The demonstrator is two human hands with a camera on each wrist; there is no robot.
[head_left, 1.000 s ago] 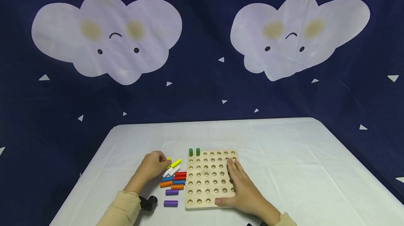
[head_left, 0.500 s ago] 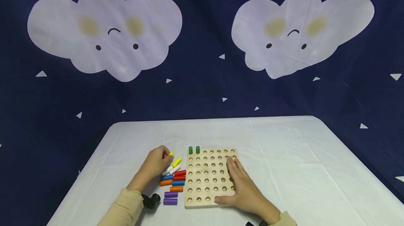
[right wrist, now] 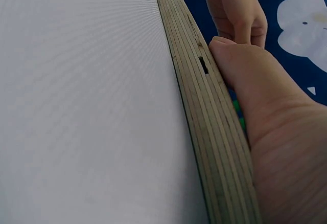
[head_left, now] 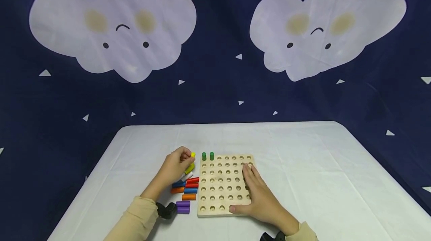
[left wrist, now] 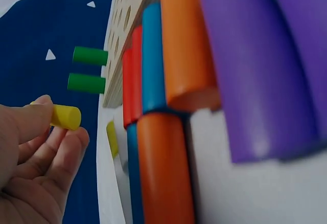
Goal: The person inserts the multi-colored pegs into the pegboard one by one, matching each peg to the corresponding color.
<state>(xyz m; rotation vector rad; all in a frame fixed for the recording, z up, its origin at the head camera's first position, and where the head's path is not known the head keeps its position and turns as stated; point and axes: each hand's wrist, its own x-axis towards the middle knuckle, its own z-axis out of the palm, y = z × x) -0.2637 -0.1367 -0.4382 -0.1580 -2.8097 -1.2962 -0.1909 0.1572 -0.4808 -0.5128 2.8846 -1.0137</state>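
My left hand (head_left: 175, 166) pinches a yellow peg (left wrist: 67, 117) between thumb and fingers, raised left of the board's far corner. The wooden pegboard (head_left: 215, 184) lies flat, with rows of round holes. Two green pegs (head_left: 211, 156) stand upright in its far left holes. Fingers spread and fairly straight, my right hand (head_left: 260, 198) rests on the board's right side, its thumb near the front edge. Another yellow peg (head_left: 189, 169) lies below my left hand, beside a white peg (head_left: 187, 176); part of this group is hidden by the hand.
Left of the board lie red pegs (head_left: 192, 185), blue pegs (head_left: 190, 191), orange pegs (head_left: 189, 197) and purple pegs (head_left: 183, 210). A white cloth covers the table (head_left: 303, 173). Behind it hangs a dark blue curtain (head_left: 219, 95) with clouds.
My left hand has lifted the yellow peg and moved it right, toward the green pegs. The two purple pegs have come together. My right hand stays on the board.
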